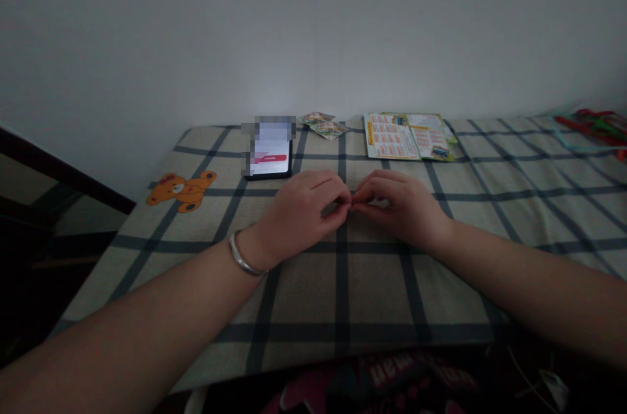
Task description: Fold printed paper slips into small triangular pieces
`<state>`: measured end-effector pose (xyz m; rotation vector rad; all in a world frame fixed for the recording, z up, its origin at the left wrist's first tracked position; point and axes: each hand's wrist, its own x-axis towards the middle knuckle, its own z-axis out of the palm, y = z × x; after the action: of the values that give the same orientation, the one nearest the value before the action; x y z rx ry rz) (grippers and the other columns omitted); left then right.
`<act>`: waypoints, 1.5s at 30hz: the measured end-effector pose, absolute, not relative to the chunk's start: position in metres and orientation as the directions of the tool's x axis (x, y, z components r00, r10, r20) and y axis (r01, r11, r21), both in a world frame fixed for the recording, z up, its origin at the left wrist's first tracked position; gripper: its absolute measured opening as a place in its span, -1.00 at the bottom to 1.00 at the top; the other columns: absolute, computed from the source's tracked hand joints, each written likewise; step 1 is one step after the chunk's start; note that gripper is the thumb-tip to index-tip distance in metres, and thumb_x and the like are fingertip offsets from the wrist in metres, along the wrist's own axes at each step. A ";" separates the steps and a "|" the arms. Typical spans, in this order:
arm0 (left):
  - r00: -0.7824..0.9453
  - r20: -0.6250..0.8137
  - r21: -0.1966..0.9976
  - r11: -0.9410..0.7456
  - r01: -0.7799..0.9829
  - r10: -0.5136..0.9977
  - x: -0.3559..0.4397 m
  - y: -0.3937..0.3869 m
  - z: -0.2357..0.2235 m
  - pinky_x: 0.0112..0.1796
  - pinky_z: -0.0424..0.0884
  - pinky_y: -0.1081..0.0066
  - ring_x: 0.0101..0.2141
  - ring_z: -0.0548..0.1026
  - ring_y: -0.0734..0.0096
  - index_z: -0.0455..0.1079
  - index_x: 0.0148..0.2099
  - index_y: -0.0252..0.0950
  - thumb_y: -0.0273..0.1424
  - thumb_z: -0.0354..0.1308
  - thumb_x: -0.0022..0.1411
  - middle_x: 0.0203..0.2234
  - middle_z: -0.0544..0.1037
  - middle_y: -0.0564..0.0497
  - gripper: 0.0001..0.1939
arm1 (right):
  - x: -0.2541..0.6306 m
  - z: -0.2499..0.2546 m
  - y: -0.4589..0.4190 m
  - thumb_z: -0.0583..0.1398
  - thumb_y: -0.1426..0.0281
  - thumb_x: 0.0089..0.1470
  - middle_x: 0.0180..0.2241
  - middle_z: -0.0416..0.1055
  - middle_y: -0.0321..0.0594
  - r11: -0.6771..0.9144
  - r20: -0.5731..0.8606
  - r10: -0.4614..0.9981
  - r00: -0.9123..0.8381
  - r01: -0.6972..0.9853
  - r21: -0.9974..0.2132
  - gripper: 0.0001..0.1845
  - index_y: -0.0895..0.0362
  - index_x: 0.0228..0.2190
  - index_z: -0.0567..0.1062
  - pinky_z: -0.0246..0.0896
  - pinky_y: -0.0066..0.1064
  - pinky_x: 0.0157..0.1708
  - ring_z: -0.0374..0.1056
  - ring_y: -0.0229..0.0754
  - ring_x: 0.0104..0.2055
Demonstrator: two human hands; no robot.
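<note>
My left hand (pixel 308 205), with a silver bangle (pixel 241 254) at its wrist, is closed in a pinch over the middle of the checked tablecloth (pixel 313 296). Opposite it, my right hand (pixel 399 205) pinches too, and the fingertips of both meet. Whatever they hold between them is too small or too hidden to make out. A lit phone (pixel 269 149) lies just beyond my left hand. Past my right hand lie printed cards (pixel 392 138) with rows of red figures and small pictures.
Small printed pieces (pixel 326 127) lie near the white wall (pixel 313 29) at the back. An orange teddy bear cutout (pixel 181 191) is at the left. A red and green bundle (pixel 595 130) lies far right. Patterned dark fabric (pixel 382 384) shows below the table's front edge.
</note>
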<state>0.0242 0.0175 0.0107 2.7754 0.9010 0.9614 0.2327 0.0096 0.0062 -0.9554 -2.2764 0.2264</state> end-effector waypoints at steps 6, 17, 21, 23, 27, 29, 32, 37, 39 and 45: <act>0.647 0.528 0.227 -0.826 0.517 0.550 0.026 0.016 0.012 -0.22 0.35 0.36 -0.28 0.41 0.37 0.31 -0.32 -0.29 -0.54 0.08 0.15 -0.36 0.45 0.02 -0.93 | 0.231 0.010 0.007 0.19 0.33 0.17 -0.33 0.45 -0.21 0.733 0.474 0.676 -0.564 0.581 -0.353 -0.86 0.12 -0.38 0.47 0.23 -0.39 -0.30 0.36 -0.22 -0.28; 0.647 0.541 0.184 -0.827 0.532 0.537 0.025 0.014 0.013 -0.19 0.35 0.32 -0.27 0.42 0.32 0.32 -0.32 -0.29 -0.54 0.09 0.11 -0.36 0.47 0.01 -0.93 | 0.233 0.008 0.007 0.19 0.37 0.18 -0.32 0.47 -0.19 0.782 0.514 0.618 -0.595 0.537 -0.317 -0.88 0.12 -0.36 0.51 0.24 -0.41 -0.34 0.39 -0.22 -0.28; 0.645 0.520 0.209 -0.816 0.540 0.560 0.026 0.014 0.014 -0.20 0.34 0.32 -0.27 0.41 0.33 0.31 -0.32 -0.29 -0.54 0.08 0.12 -0.36 0.46 0.01 -0.93 | 0.233 0.008 0.006 0.19 0.36 0.18 -0.32 0.48 -0.19 0.768 0.509 0.634 -0.582 0.552 -0.324 -0.88 0.12 -0.37 0.50 0.25 -0.40 -0.33 0.40 -0.21 -0.28; 0.643 0.514 0.220 -0.812 0.541 0.567 0.026 0.013 0.014 -0.21 0.34 0.33 -0.28 0.40 0.34 0.31 -0.32 -0.29 -0.54 0.07 0.12 -0.37 0.45 0.02 -0.93 | 0.233 0.008 0.006 0.20 0.37 0.17 -0.30 0.48 -0.19 0.764 0.511 0.639 -0.575 0.552 -0.334 -0.90 0.12 -0.37 0.50 0.26 -0.40 -0.32 0.41 -0.21 -0.27; 0.634 0.516 0.244 -0.809 0.535 0.576 0.025 0.014 0.014 -0.21 0.33 0.33 -0.28 0.39 0.34 0.29 -0.34 -0.29 -0.56 0.07 0.12 -0.37 0.44 0.02 -0.93 | 0.235 0.008 0.007 0.23 0.41 0.13 -0.28 0.48 -0.20 0.760 0.524 0.646 -0.556 0.536 -0.367 -0.95 0.11 -0.38 0.49 0.28 -0.39 -0.30 0.42 -0.20 -0.25; 0.619 0.528 0.268 -0.806 0.528 0.582 0.024 0.016 0.013 -0.21 0.33 0.35 -0.28 0.39 0.36 0.28 -0.35 -0.29 -0.56 0.08 0.11 -0.37 0.43 0.03 -0.92 | 0.235 0.008 0.008 0.23 0.43 0.12 -0.29 0.47 -0.20 0.752 0.524 0.656 -0.542 0.525 -0.398 -0.96 0.11 -0.39 0.48 0.30 -0.37 -0.29 0.42 -0.20 -0.25; 0.587 0.545 0.313 -0.794 0.521 0.599 0.024 0.018 0.011 -0.22 0.32 0.39 -0.29 0.38 0.39 0.26 -0.36 -0.28 -0.58 0.08 0.10 -0.39 0.41 0.05 -0.90 | 0.234 0.006 0.009 0.23 0.47 0.09 -0.30 0.47 -0.21 0.734 0.532 0.678 -0.507 0.507 -0.452 -0.95 0.11 -0.41 0.47 0.32 -0.37 -0.30 0.42 -0.21 -0.27; 0.561 0.539 0.380 -0.775 0.505 0.629 0.023 0.020 0.009 -0.21 0.31 0.42 -0.28 0.38 0.43 0.27 -0.34 -0.29 -0.59 0.08 0.15 -0.38 0.39 0.07 -0.89 | 0.231 0.003 0.010 0.22 0.50 0.05 -0.14 0.52 -0.21 0.652 0.485 0.758 -0.436 0.486 -0.582 -0.93 0.09 -0.42 0.45 0.37 -0.41 -0.34 0.46 -0.22 -0.24; 0.572 0.521 0.382 -0.772 0.508 0.634 0.023 0.019 0.010 -0.20 0.31 0.42 -0.28 0.38 0.43 0.27 -0.34 -0.28 -0.58 0.09 0.16 -0.37 0.39 0.07 -0.90 | 0.230 0.003 0.010 0.22 0.48 0.06 -0.10 0.53 -0.21 0.641 0.472 0.767 -0.434 0.487 -0.593 -0.94 0.09 -0.42 0.44 0.38 -0.39 -0.32 0.48 -0.21 -0.21; 0.564 0.499 0.395 -0.752 0.528 0.658 0.023 0.016 0.011 -0.20 0.32 0.39 -0.26 0.39 0.41 0.27 -0.32 -0.29 -0.45 0.10 0.25 -0.35 0.40 0.05 -0.93 | 0.230 0.005 0.009 0.23 0.46 0.08 -0.12 0.54 -0.22 0.664 0.480 0.748 -0.459 0.491 -0.564 -0.96 0.09 -0.40 0.45 0.35 -0.39 -0.30 0.47 -0.20 -0.20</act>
<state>0.0233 0.0162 0.0109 2.5958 0.9969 0.9533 0.2300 0.0092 0.0047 -0.9525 -2.1498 0.4523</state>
